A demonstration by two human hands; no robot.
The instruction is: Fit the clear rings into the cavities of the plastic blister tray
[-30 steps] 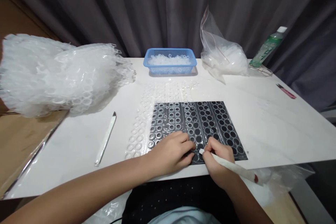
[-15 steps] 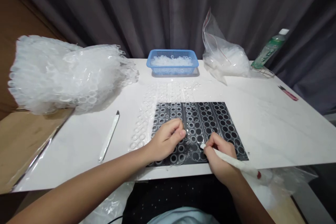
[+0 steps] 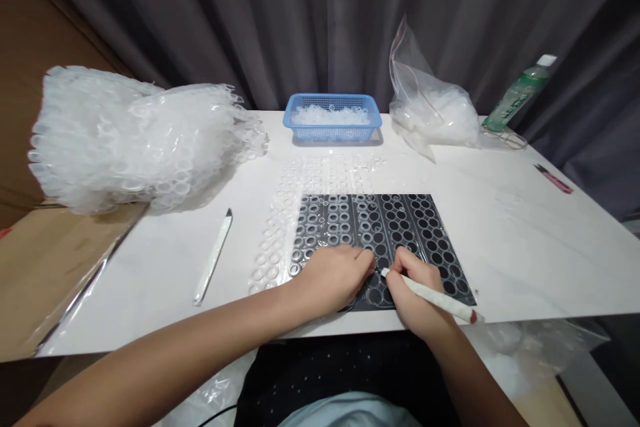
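Note:
A black sheet (image 3: 437, 227) lies near the front edge of the white table, under clear plastic with rows of round rings. My left hand (image 3: 337, 278) rests on its front part, fingers closed in a pinch; whatever is between the fingertips is too small to make out. Just to its right, my right hand (image 3: 417, 287) is closed around a white pen-like tool (image 3: 435, 295) with a red end. The tool's tip points at the rings beside my left fingertips. Clear ring strips (image 3: 273, 243) extend past the sheet to the left and back.
A blue basket (image 3: 333, 132) of small clear pieces stands at the back. Left are a large clear plastic bundle (image 3: 135, 143) and a white-handled knife (image 3: 214, 257). A zip bag (image 3: 435, 110), a green bottle (image 3: 517, 97) and pink snips (image 3: 554, 179) are on the right.
My left hand has moved right along the sheet, close to the tool's tip, and turned more palm down. My right hand keeps the tool, now tilted slightly differently. The view has shifted slightly.

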